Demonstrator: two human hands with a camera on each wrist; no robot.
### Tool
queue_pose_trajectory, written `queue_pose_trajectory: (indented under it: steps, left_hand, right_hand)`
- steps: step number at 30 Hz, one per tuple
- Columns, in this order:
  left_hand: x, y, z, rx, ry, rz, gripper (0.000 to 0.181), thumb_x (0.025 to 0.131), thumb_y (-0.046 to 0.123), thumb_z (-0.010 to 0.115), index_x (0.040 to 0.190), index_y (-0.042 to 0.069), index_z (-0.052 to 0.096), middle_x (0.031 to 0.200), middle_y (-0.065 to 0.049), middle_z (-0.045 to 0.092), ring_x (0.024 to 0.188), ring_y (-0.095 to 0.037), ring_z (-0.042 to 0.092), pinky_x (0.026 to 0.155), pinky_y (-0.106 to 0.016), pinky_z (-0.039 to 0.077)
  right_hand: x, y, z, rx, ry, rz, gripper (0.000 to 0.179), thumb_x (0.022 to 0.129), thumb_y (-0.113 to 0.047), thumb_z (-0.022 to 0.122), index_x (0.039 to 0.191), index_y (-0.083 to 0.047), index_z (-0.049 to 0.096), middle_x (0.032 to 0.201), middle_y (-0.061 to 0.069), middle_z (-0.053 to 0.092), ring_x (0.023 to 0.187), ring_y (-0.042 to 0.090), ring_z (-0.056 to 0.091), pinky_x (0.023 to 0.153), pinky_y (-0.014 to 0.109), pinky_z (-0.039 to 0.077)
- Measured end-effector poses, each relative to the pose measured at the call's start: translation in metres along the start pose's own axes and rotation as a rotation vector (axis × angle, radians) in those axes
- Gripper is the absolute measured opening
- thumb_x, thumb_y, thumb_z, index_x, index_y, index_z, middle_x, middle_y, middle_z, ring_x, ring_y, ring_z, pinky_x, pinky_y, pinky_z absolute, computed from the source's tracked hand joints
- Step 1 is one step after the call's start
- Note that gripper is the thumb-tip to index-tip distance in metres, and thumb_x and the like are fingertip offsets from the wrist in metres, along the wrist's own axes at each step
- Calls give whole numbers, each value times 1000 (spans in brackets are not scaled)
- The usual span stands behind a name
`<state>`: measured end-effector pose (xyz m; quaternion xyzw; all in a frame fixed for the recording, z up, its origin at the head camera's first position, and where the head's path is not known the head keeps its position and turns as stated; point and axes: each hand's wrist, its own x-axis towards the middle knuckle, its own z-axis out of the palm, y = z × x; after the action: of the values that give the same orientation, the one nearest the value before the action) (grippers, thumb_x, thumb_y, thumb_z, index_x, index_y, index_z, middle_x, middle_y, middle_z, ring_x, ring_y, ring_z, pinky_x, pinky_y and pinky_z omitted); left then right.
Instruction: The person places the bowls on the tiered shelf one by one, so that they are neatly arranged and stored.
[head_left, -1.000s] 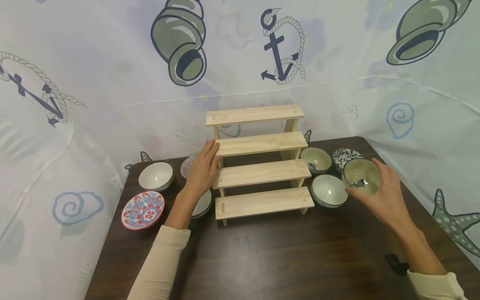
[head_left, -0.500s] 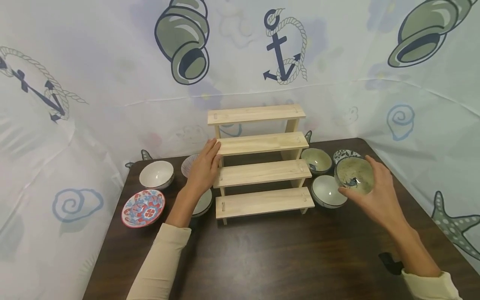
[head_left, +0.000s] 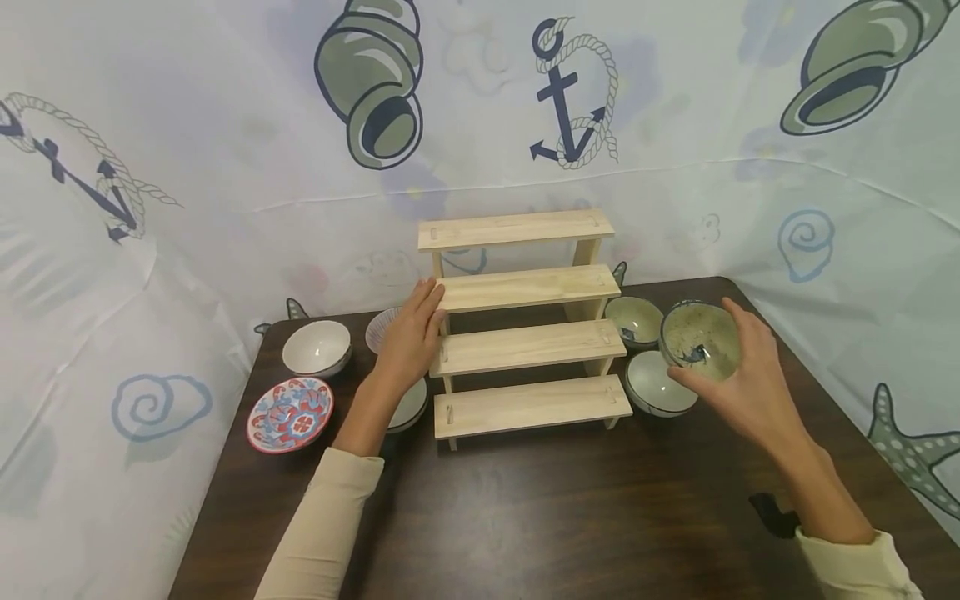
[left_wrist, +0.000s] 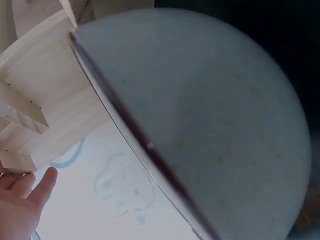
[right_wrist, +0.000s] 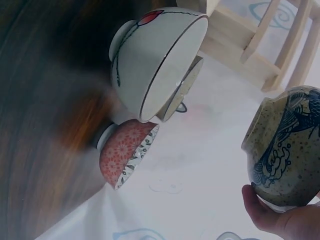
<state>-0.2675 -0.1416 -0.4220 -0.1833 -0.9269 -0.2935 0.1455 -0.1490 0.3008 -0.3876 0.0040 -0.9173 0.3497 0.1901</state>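
My right hand (head_left: 750,396) grips a speckled green-beige bowl (head_left: 711,333) by its sides, thumb in front and fingers behind. Held above the table, the bowl tips its inside toward me; the right wrist view shows a blue drawing on its outer wall (right_wrist: 295,145). With fingers extended, my left hand (head_left: 408,342) touches the left end of a four-tier wooden shelf (head_left: 532,404), near its second board from the top. Right of the shelf stand a white bowl (head_left: 656,387) and another green bowl (head_left: 628,317). A pale bowl (left_wrist: 200,125) is close below my left wrist.
On the left sit a white bowl (head_left: 317,348), a red-and-blue patterned dish (head_left: 288,417) and a ribbed pale bowl (head_left: 378,325), partly hidden. A red floral bowl (right_wrist: 125,150) stands on the right. Patterned cloth (head_left: 480,108) hangs behind the dark table (head_left: 525,517).
The right hand has carried the speckled bowl leftward and slightly up, toward the shelf, so that it overlaps the white bowl in view. The left hand stays at the shelf.
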Motion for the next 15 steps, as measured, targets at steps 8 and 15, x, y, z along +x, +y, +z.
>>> queue_pose_trajectory:
  steps: [8, 15]
  left_hand:
    - [1, -2, 2, 179, 27, 95, 50, 112, 26, 44, 157, 2, 42, 165, -18, 37, 156, -33, 32, 123, -50, 35]
    - [1, -2, 2, 206, 52, 119, 49, 112, 24, 45, 156, 2, 43, 163, -20, 40, 154, -35, 35, 122, -52, 36]
  right_hand:
    - [7, -5, 0, 9, 5, -10, 118, 73, -36, 94, 166, -23, 22, 167, 22, 26, 151, 47, 25, 112, 76, 25]
    - [15, -17, -1, 18, 14, -43, 118, 73, -36, 94, 165, -22, 23, 166, 21, 28, 151, 45, 27, 113, 74, 26]
